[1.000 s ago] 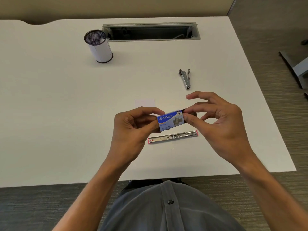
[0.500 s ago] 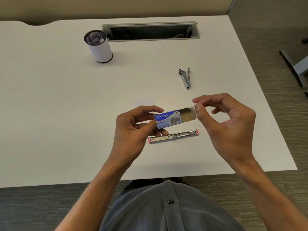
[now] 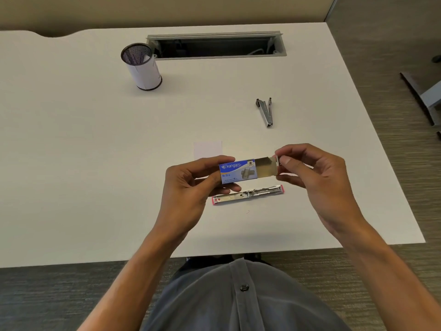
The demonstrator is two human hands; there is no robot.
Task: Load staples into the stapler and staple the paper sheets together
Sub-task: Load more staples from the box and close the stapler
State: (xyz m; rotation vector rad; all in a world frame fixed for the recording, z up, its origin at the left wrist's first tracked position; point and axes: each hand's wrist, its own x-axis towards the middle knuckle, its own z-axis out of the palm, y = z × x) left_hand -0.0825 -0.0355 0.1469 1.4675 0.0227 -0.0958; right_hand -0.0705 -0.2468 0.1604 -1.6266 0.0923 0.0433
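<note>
Right hand (image 3: 317, 180) pinched a small white strip, probably staples, at the opened flap of the staple box (image 3: 238, 172), which our left hand (image 3: 191, 185) gripped by its other end above the desk (image 3: 71, 163). Half a second before, thumb and finger had only held the flap; a second before, the box was closed. We judged the staples were coming out for loading. Just below both hands lay the opened stapler (image 3: 248, 194); the paper sheets (image 3: 207, 149) lay just beyond our left hand.
</note>
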